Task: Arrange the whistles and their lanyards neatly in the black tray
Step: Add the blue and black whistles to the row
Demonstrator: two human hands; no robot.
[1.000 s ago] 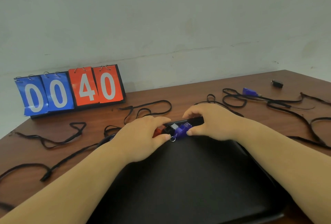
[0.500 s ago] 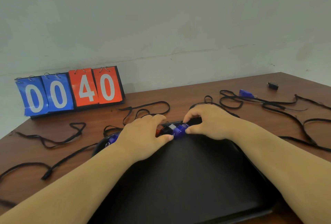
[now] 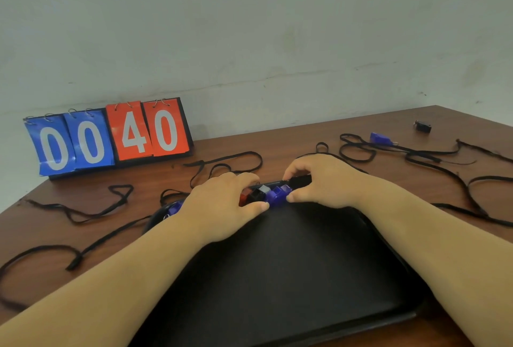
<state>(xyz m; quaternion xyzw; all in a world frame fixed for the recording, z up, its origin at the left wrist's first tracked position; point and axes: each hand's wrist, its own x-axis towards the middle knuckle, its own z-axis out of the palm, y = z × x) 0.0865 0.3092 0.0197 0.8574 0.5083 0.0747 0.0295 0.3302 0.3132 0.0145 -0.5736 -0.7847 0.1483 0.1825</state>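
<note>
A black tray point(image 3: 291, 277) lies on the wooden table in front of me. Along its far rim sits a row of whistles: a red whistle point(image 3: 244, 197), a black whistle point(image 3: 258, 193) and a purple whistle point(image 3: 277, 195). My left hand point(image 3: 222, 202) covers the left part of the row, thumb against the purple whistle's near side. My right hand point(image 3: 319, 183) pinches the purple whistle's right end between thumb and forefinger. Another purple whistle point(image 3: 175, 208) peeks out left of my left wrist. Black lanyards point(image 3: 91, 210) lie loose on the table.
A flip scoreboard point(image 3: 111, 138) reading 00 40 stands at the back left against the wall. At the back right lie a purple whistle point(image 3: 381, 138) on tangled lanyards point(image 3: 444, 169) and a small black whistle point(image 3: 422, 126). More lanyard loops point(image 3: 230, 163) lie behind my hands.
Both hands have closed in on the whistle row, pushing the purple whistle leftward against the black one. The view has tilted slightly.
</note>
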